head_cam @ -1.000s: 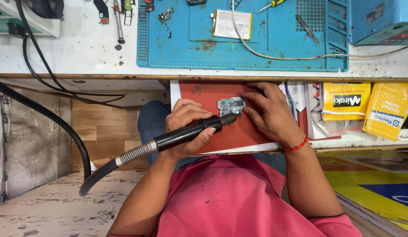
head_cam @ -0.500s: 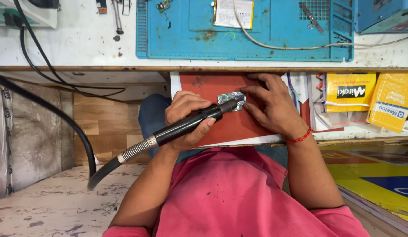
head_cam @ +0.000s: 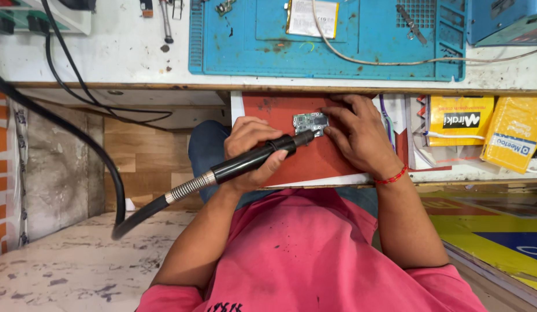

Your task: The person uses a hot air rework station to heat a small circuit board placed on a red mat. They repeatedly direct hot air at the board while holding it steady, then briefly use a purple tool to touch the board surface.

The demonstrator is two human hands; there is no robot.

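The left hand (head_cam: 251, 151) is wrapped around the black handle of a hot-air wand (head_cam: 254, 162), fingers curled tight over the barrel, so this grip is closed on the tool. The wand slants up to the right, and its dark nozzle tip sits right at the lower left edge of a small green circuit board (head_cam: 310, 122). From the handle's rear a ribbed metal collar leads into a thick black hose (head_cam: 77, 138) that loops down and left, then up past the desk edge.

The circuit board lies flat on a red pad (head_cam: 314, 159) that rests on a pulled-out shelf below the desk (head_cam: 106, 63). The right hand (head_cam: 361, 136) lies just right of the board, fingers spread flat and fingertips pressing its right edge; it pins the board and does not enclose it. A red thread band circles that wrist.

The board thus sits between the two hands, touching the right fingertips and just beside the wand's tip. Above, on the desk, lies a blue work mat (head_cam: 337, 52); yellow packets (head_cam: 482, 130) stand to the right.
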